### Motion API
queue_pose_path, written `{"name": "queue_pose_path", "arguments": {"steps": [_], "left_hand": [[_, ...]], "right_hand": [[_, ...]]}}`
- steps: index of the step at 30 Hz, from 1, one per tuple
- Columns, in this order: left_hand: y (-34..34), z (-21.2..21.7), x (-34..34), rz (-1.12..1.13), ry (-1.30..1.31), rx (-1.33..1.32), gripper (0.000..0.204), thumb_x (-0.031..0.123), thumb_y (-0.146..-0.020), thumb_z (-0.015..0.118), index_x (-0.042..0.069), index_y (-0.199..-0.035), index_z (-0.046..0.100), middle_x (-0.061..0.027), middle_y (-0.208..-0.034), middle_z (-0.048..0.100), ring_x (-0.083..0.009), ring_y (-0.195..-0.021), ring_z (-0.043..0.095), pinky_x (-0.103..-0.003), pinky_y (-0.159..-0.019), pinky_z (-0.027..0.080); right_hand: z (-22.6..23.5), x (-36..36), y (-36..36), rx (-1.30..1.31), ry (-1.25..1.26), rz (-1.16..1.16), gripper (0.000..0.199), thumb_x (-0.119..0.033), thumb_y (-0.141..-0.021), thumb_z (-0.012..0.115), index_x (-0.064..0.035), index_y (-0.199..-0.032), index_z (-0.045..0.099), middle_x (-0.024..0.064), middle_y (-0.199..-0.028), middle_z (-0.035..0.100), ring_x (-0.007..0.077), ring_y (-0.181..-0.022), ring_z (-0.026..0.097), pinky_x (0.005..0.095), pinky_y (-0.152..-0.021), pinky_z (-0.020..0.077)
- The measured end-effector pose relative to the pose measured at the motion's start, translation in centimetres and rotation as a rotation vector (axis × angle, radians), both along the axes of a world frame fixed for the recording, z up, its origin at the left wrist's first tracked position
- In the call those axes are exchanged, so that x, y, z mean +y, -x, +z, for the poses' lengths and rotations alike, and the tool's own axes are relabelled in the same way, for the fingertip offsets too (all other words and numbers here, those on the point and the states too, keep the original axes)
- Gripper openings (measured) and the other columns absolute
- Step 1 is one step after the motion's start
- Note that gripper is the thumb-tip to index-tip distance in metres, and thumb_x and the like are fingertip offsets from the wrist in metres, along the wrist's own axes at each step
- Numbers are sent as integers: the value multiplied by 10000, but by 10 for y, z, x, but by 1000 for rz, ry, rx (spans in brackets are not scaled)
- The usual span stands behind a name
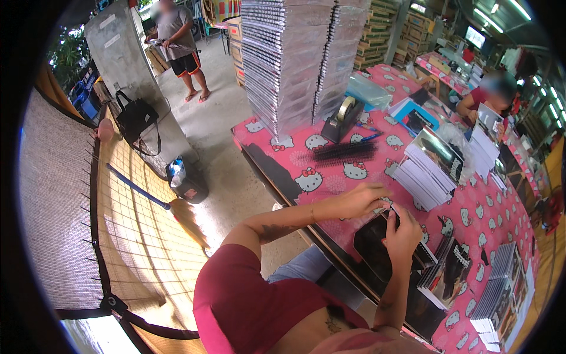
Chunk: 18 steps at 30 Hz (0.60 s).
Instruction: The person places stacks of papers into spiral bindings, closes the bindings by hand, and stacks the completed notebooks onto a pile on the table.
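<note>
A notebook with a dark cover (373,249) lies at the table's near edge, in front of my body. My left hand (367,199) is over its far edge, with fingers bent and pinched together; what is between the fingertips is too small to make out. Close beside it, my right hand (404,230) is closed on the notebook's edge, thumb and fingers meeting near my left fingertips. Just to the right is a short stack of spiral notebooks (445,274) with dark printed covers. Beyond my hands lies a bunch of black binding coils (345,154).
Tall stacks of spiral-bound notebooks (306,65) stand at the far left of the pink patterned table (330,183), beside a tape dispenser (341,121). A pile of white page blocks (427,177) and more notebooks (498,292) lie rightward. Another person (492,106) works beyond; one stands (177,41) at back.
</note>
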<state>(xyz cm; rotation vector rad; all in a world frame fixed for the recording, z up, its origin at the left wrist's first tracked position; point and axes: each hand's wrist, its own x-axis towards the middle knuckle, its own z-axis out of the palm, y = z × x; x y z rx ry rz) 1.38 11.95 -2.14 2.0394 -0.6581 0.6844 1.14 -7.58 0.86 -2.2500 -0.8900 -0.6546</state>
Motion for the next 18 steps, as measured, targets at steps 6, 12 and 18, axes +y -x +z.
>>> {"name": "queue_pose_path", "arguments": {"steps": [6,12,18], "left_hand": [[-4,19,9,-88,-193,96,258,155,-876,749,31,-1088,668,-170,-977,668,-364,-880,665,-435,-702,510],[-17,31,14,-193,-399,270,237,256,-947,697,63,-1079,662,-138,-990,685,-331,-870,677,-448,-670,486],[-27,23,20,-223,-425,212,229,243,-929,713,83,-1082,657,-92,-955,622,-299,-778,667,-452,-640,468]], "right_hand": [[2,-6,-1,141,-10,-2,198,-86,-895,682,-47,-1089,684,158,-903,717,385,-801,688,466,-699,520],[3,-16,-9,91,-30,66,179,-57,-892,676,-14,-1065,660,168,-1129,676,383,-968,675,445,-818,531],[2,-20,-9,179,-22,98,165,-50,-889,674,12,-1041,655,147,-1215,652,390,-1030,655,447,-852,522]]}}
